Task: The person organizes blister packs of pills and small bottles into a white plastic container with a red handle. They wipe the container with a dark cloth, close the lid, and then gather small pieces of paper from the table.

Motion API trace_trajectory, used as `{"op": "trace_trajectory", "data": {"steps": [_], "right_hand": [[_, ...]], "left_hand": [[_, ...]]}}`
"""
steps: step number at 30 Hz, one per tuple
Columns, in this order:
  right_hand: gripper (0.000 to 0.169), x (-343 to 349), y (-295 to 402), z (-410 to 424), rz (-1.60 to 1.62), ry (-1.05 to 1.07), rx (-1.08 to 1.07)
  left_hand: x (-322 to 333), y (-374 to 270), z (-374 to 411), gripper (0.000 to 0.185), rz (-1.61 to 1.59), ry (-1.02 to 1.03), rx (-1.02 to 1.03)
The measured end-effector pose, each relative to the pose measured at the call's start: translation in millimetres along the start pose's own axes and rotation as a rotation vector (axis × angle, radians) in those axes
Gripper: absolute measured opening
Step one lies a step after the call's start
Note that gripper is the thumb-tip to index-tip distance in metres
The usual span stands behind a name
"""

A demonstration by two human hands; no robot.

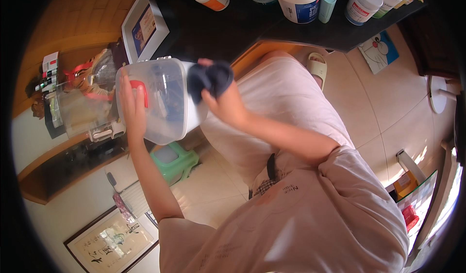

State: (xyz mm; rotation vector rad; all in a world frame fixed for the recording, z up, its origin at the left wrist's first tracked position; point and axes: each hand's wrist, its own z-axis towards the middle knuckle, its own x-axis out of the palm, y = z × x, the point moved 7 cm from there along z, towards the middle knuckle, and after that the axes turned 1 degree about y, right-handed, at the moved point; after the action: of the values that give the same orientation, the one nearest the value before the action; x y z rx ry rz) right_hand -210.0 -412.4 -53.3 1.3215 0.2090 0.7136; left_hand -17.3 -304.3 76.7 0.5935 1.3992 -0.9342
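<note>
A plastic storage box (165, 102) with a translucent lid, a white body and a red handle (146, 94) is tipped on its side in front of me. My left hand (134, 103) holds it at the lid, fingers spread beside the handle. My right hand (227, 103) grips a bunched dark blue cloth (211, 78), pressed against or close to the white body; blur hides the exact contact. Part of the white body is hidden behind the cloth and hand.
A black tabletop (214, 29) bears several bottles, including a large white jar (296, 0), and a white picture box (145, 27). A clear plastic container (87, 105) stands at left. Below are a green plastic stool (178, 163) and my slippered foot (316, 69).
</note>
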Motion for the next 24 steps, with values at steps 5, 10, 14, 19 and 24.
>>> {"op": "trace_trajectory", "data": {"steps": [5, 10, 14, 19, 24], "right_hand": [[0.037, 4, 7, -22, 0.119, 0.132, -0.024], [0.040, 4, -15, 13, -0.027, 0.083, 0.204], [0.044, 5, 13, -2, -0.004, 0.126, -0.069], [0.041, -2, -3, -2, -0.076, 0.084, 0.045], [0.052, 14, 1, -20, -0.063, 0.276, 0.040]], "left_hand": [[1, 1, -6, 0.061, -0.004, -0.001, 0.035], [0, -1, -1, 0.061, -0.030, 0.004, 0.019], [-1, -2, -1, 0.062, 0.006, -0.001, 0.043], [-1, -3, -1, 0.062, -0.005, 0.000, 0.026], [0, -3, 2, 0.061, 0.024, 0.000, 0.008]]}}
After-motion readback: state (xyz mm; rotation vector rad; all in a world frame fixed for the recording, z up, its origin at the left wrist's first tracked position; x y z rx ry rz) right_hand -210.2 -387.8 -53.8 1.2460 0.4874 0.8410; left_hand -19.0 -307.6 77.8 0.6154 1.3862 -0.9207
